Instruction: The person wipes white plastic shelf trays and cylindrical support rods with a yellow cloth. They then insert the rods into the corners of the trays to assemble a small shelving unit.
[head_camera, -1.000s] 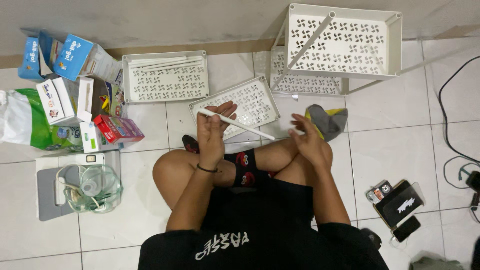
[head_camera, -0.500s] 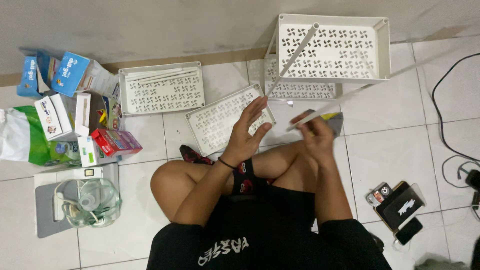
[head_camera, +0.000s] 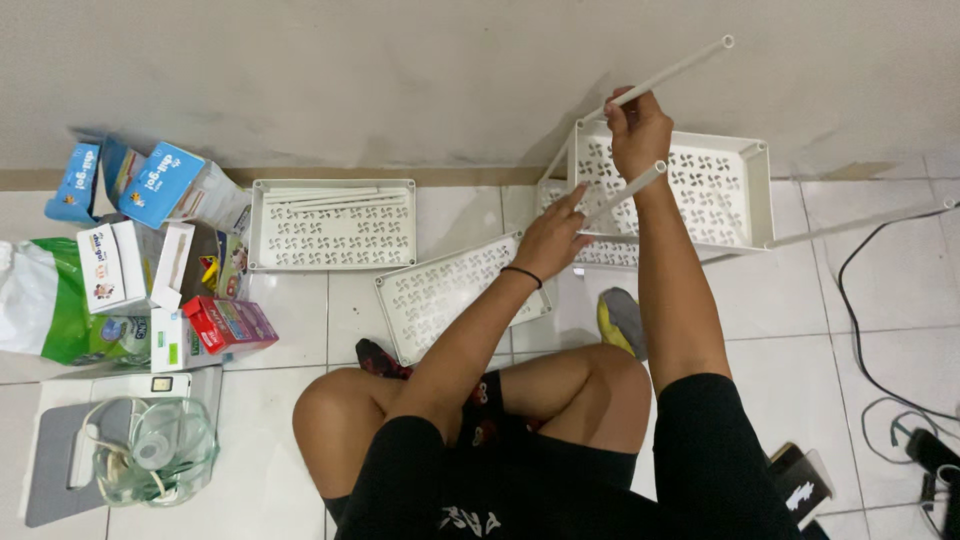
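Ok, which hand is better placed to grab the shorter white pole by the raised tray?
Left, probably. The left hand is open with its fingers already against the shorter pole, while the right hand is closed around the long pole above the raised tray.

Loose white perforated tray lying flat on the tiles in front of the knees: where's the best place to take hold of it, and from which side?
Grip the white perforated tray by its near long rim, coming from above on the knee side. It lies flat, slightly skewed, with a raised edge that fingers could probably hook. The left hand and forearm cross its far right corner, so that end is blocked; the left half looks free.
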